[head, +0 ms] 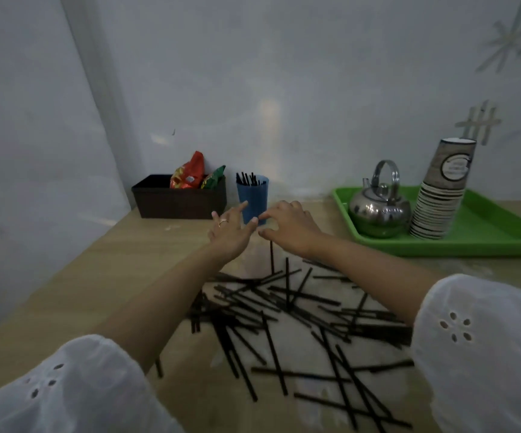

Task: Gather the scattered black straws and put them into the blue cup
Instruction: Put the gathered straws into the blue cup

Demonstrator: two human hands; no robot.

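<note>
- The left hand (pixel 229 231) reaches forward with its fingers straight and spread, a ring on one finger. It holds nothing, and its fingertips lie right in front of the blue cup (pixel 257 195).
- The right hand (pixel 287 225) is beside it, palm down, with loosely bent fingers and the thumb tucked below. It grips nothing that can be seen, and its fingertips nearly meet those of the left hand just before the cup.
- The cup stands upright by the wall and already holds several black straws, whose ends stick up above the rim.
- The scattered straws (pixel 284 307) lie criss-crossed in a loose heap on the table (pixel 81 282), between the two forearms and nearer the person than the hands. One straw reaches up to just below the right thumb.
- White eyelet sleeves (pixel 478 348) cover both upper forearms.
- Left of the cup sits a dark box (pixel 179 198) with bright snack packets (pixel 188 176) in it.
- To the right, a green tray (pixel 487 226) carries a steel kettle (pixel 378 210) and a leaning stack of paper cups (pixel 440 198).
- The table is pale wood and stands in a corner of grey-white walls (pixel 284 73), with stick ornaments (pixel 509 35) on the right.
</note>
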